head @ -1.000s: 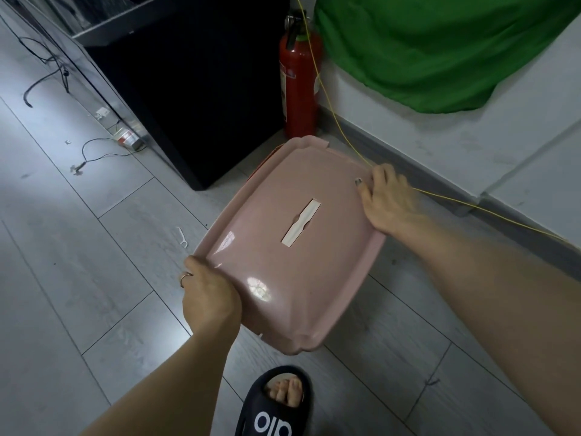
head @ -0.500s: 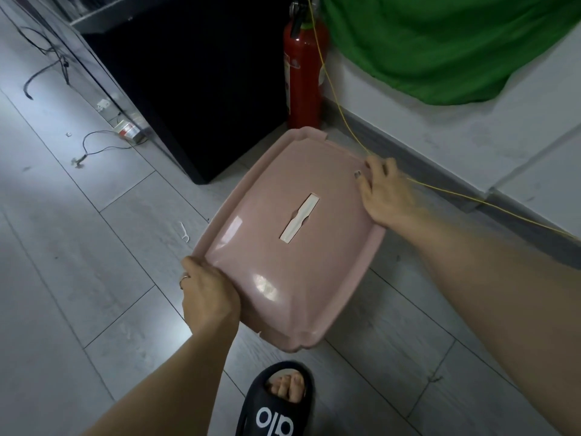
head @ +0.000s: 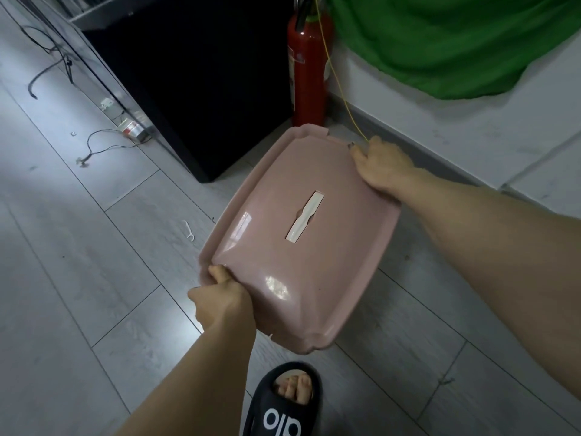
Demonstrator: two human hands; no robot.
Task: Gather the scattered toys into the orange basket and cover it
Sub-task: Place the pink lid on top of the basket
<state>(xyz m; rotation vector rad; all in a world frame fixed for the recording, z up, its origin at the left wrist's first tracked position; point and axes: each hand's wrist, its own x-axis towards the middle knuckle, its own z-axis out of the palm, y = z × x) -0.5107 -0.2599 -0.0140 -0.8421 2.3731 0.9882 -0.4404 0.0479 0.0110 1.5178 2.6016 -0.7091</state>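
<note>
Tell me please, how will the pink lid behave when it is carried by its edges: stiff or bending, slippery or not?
The pink lid likely stays stiff: held only at two opposite edges by the left hand and the right hand, it shows no sag. It seems light, since edge grips alone carry it. Its glossy surface reflects light, so it may be somewhat slippery.

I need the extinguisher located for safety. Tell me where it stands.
In the head view, the red metal fire extinguisher stands upright at top centre, between the black cabinet and the green cloth.
</note>
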